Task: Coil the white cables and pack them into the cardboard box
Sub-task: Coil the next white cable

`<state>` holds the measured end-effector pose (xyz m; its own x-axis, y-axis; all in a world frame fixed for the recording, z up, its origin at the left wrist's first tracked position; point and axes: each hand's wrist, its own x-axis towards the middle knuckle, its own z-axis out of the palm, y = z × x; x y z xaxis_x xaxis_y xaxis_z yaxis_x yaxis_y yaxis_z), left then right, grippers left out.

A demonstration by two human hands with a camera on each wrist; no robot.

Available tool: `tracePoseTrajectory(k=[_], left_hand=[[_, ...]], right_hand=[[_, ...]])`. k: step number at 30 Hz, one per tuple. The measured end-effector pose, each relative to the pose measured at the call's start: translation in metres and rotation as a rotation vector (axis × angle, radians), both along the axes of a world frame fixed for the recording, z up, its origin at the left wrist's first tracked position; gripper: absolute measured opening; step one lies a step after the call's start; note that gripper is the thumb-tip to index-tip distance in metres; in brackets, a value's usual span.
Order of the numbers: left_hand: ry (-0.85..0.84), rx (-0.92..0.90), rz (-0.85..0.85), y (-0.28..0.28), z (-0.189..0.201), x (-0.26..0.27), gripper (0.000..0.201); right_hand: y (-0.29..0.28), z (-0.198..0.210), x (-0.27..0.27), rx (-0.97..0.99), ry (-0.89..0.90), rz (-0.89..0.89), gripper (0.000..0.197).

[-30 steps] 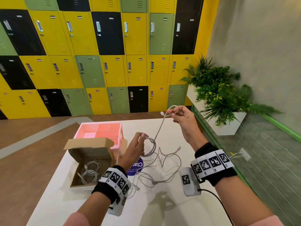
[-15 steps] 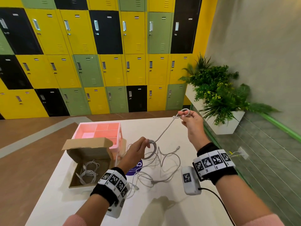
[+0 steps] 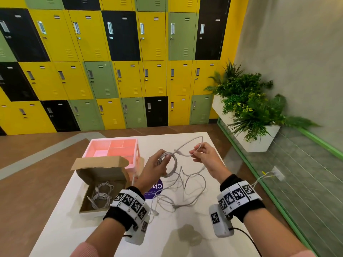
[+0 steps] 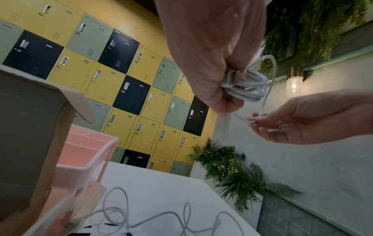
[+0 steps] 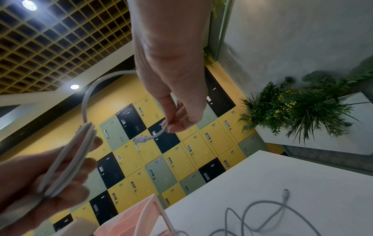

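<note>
My left hand (image 3: 157,166) grips a round coil of white cable (image 3: 171,164) above the white table (image 3: 194,229); the coil (image 4: 245,87) shows in the left wrist view too. My right hand (image 3: 203,154) pinches the free end of that cable (image 3: 194,152) just right of the coil, with a loop arching above. In the right wrist view the plug (image 5: 141,139) hangs below my pinching fingertips (image 5: 175,126). Loose white cables (image 3: 185,191) lie tangled on the table beneath both hands. The open cardboard box (image 3: 98,208) at the left holds coiled cables (image 3: 102,195).
A pink compartment tray (image 3: 113,150) stands behind the box. A purple round sticker (image 3: 154,189) lies under the loose cables. Yellow, green and black lockers (image 3: 130,62) fill the far wall. A white planter with green plants (image 3: 248,112) stands at the right beyond the table's edge.
My right hand has come down and left from its outstretched pull, bringing the cable end close to the coil. The left hand rose slightly with the coil.
</note>
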<state>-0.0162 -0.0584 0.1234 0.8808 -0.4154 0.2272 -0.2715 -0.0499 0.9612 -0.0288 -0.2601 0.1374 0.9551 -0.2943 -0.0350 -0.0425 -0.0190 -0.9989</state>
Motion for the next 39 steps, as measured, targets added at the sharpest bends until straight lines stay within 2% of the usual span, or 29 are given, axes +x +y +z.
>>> tracePoseTrajectory(k=[6, 10, 18, 26, 31, 36, 39], left_hand=[[0.006, 0.026, 0.064, -0.007, -0.003, 0.003, 0.017], [0.032, 0.05, 0.07, -0.009, -0.008, 0.005, 0.017], [-0.003, 0.097, 0.099, -0.008, -0.018, 0.012, 0.022], [-0.114, 0.238, 0.134, -0.015, -0.019, 0.01, 0.027], [-0.076, 0.224, 0.141, -0.017, -0.019, 0.01, 0.026], [-0.058, 0.209, 0.169, -0.013, -0.018, 0.013, 0.023], [-0.063, 0.217, 0.19, -0.012, -0.017, 0.013, 0.022]], right_hand=[[0.013, 0.0, -0.005, -0.127, -0.02, 0.229, 0.018], [0.021, -0.003, -0.008, -0.049, -0.05, 0.343, 0.018], [0.035, -0.007, -0.008, 0.171, 0.089, 0.393, 0.02], [0.042, 0.006, -0.013, 0.124, 0.231, 0.486, 0.035], [0.045, 0.009, -0.015, -0.118, 0.194, 0.501, 0.044], [0.044, 0.013, -0.012, -0.32, 0.125, 0.501, 0.035], [0.047, 0.015, -0.009, -0.511, 0.119, 0.429, 0.035]])
